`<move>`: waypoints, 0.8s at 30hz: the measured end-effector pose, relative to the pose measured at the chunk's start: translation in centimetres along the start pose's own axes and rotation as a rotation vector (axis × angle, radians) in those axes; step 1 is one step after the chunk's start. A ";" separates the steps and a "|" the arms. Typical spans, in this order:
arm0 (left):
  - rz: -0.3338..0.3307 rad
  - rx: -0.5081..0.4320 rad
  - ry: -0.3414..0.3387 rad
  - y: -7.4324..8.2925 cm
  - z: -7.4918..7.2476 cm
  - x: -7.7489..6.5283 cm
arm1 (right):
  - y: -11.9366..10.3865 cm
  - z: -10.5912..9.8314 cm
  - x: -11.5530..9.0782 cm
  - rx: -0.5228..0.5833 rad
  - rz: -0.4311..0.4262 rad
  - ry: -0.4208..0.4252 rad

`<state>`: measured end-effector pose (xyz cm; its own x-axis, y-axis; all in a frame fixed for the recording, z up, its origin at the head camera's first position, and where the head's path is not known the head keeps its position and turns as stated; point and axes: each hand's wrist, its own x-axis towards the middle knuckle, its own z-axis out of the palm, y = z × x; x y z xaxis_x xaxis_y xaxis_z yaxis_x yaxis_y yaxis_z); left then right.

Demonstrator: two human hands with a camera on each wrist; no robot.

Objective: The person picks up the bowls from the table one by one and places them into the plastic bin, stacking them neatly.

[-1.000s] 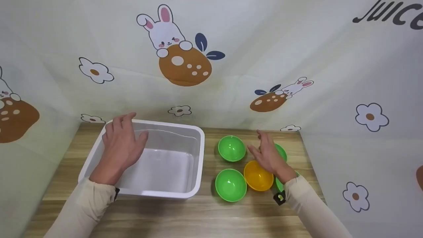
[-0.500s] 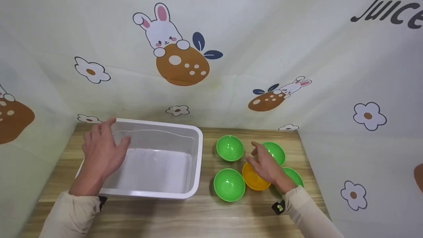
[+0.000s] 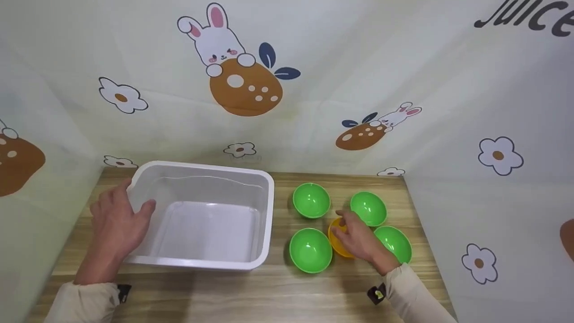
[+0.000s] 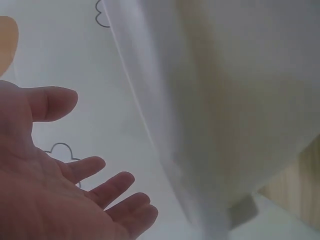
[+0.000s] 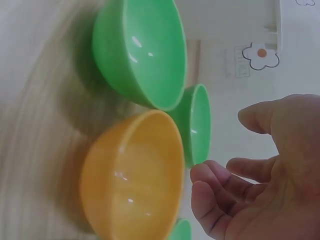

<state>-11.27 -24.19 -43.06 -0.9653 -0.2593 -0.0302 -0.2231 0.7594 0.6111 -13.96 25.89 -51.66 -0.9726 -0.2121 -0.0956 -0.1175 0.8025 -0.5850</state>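
My left hand (image 3: 117, 226) is at the left side of a white plastic tub (image 3: 270, 202), thumb spread from the fingers and over the rim in the head view. In the left wrist view, the palm shows with nothing in it, beside the tub's wall (image 4: 240, 100). Over an orange bowl (image 3: 337, 246) hovers my right hand (image 3: 358, 240), fingers loosely bent and holding nothing. It covers part of that bowl in the head view. The right wrist view shows its fingertips beyond the orange bowl's rim, with a gap between. The tub's inside holds nothing.
Green bowls surround the orange one: back left (image 3: 311, 200), front left (image 3: 310, 250), back right (image 3: 368, 208) and front right (image 3: 393, 244). All stand upright on the wooden table (image 3: 251, 296). A printed cloth (image 3: 305, 130) hangs behind and at both sides.
My left hand has moved left and toward me, from over the tub to its left rim. My right hand has come down and toward me, over the orange bowl, uncovering the right-hand green bowls.
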 end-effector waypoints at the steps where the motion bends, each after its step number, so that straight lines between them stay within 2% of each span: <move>1: -0.007 -0.003 -0.011 -0.3 0.1 0.0 | 0.0 0.1 -0.1 0.002 -0.001 -0.005; 7: -0.046 -0.023 -0.055 -1.3 0.6 -0.1 | 0.3 1.0 -0.6 -0.022 -0.067 0.021; 15: -0.097 -0.050 -0.070 -2.6 0.8 -0.1 | 0.5 2.6 -1.5 -0.106 -0.132 0.024; 20: -0.155 -0.075 -0.094 -3.6 0.5 -0.1 | 0.5 3.7 -1.8 -0.150 -0.194 0.039; 24: -0.202 -0.087 -0.129 -4.0 0.3 0.1 | 0.3 4.3 -1.9 -0.158 -0.210 0.034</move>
<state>-10.53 -27.12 -45.76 -0.9128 -0.3183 -0.2558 -0.4062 0.6439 0.6484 -11.25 24.17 -55.16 -0.9293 -0.3669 0.0431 -0.3450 0.8202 -0.4563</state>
